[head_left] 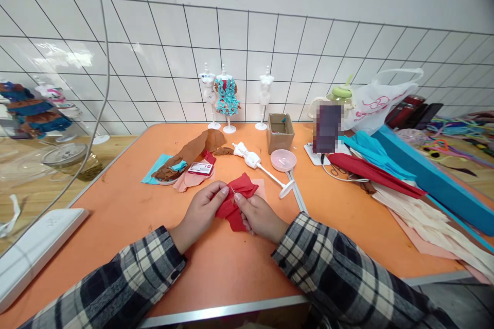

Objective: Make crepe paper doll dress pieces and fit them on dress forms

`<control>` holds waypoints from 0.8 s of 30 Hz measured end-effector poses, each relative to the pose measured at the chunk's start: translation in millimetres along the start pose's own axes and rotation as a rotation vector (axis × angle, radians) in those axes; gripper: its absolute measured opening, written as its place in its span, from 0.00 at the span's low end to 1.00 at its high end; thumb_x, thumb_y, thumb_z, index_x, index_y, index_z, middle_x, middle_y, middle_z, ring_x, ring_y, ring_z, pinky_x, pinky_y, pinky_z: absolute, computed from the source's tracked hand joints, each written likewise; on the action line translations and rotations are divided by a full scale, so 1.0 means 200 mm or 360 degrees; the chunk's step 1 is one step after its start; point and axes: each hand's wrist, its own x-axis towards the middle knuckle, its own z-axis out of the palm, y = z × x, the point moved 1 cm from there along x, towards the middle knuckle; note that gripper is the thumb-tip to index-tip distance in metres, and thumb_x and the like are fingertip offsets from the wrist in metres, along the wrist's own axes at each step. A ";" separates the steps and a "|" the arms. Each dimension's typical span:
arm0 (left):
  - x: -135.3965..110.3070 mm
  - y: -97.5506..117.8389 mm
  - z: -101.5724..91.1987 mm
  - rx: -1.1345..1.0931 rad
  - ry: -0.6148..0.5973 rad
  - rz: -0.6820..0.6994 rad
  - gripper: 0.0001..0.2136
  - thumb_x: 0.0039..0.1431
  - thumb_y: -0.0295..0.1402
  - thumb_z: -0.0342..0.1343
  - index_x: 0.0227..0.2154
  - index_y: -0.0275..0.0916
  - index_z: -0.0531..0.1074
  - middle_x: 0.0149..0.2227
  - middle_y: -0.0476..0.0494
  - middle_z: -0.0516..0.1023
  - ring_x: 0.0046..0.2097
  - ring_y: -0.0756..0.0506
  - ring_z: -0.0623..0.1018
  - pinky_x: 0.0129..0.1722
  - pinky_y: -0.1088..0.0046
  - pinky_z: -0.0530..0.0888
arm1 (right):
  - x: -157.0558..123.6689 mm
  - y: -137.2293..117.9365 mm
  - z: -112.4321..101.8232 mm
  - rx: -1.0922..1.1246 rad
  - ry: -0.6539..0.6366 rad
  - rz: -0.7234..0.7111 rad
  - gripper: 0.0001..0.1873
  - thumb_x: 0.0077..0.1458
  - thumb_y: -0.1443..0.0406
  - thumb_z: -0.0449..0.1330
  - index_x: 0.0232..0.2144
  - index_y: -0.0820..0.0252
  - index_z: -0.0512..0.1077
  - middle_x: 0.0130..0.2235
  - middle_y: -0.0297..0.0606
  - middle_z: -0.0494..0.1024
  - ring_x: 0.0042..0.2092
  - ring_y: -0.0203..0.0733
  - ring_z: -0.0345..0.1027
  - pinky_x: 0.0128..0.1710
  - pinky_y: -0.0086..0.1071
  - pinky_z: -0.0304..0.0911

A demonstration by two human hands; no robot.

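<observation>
Near the middle of the table, my left hand (202, 212) pinches a crumpled piece of red crepe paper (244, 185) between thumb and fingers. My right hand (263, 214) is closed on the same paper from the other side. A thin, pale, needle-like pin (232, 190) shows between the two thumbs, its end at the right thumb tip; its exact kind is too small to tell. Just beyond the paper lies a small white mannequin (252, 159) on its side, with its round base to the right. Under the red paper, a pale pink sheet (261, 188) peeks out.
Brown crepe paper (193, 151) and a red-and-white small box (200, 168) lie left. A pink bowl (283, 160), cardboard box (280, 132) and propped phone (328, 128) stand beyond. Mannequins, one in a blue ruffled dress (227, 96), line the wall. Paper strips (420, 216) cover the right.
</observation>
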 end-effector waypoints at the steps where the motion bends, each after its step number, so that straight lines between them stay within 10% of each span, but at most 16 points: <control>1: 0.00 0.00 0.00 0.0003 0.0006 -0.0010 0.14 0.64 0.43 0.49 0.28 0.39 0.68 0.28 0.51 0.68 0.31 0.48 0.68 0.33 0.74 0.66 | 0.00 0.00 0.00 0.0001 0.0015 0.0031 0.35 0.62 0.42 0.40 0.14 0.58 0.58 0.12 0.29 0.59 0.14 0.29 0.52 0.13 0.25 0.48; 24: -0.01 0.03 -0.01 0.0199 -0.0108 0.0057 0.14 0.62 0.42 0.49 0.31 0.38 0.72 0.30 0.47 0.76 0.33 0.46 0.74 0.35 0.73 0.71 | 0.00 0.00 -0.01 0.0125 0.0000 0.0094 0.31 0.64 0.46 0.43 0.16 0.59 0.59 0.13 0.28 0.60 0.13 0.29 0.52 0.13 0.25 0.48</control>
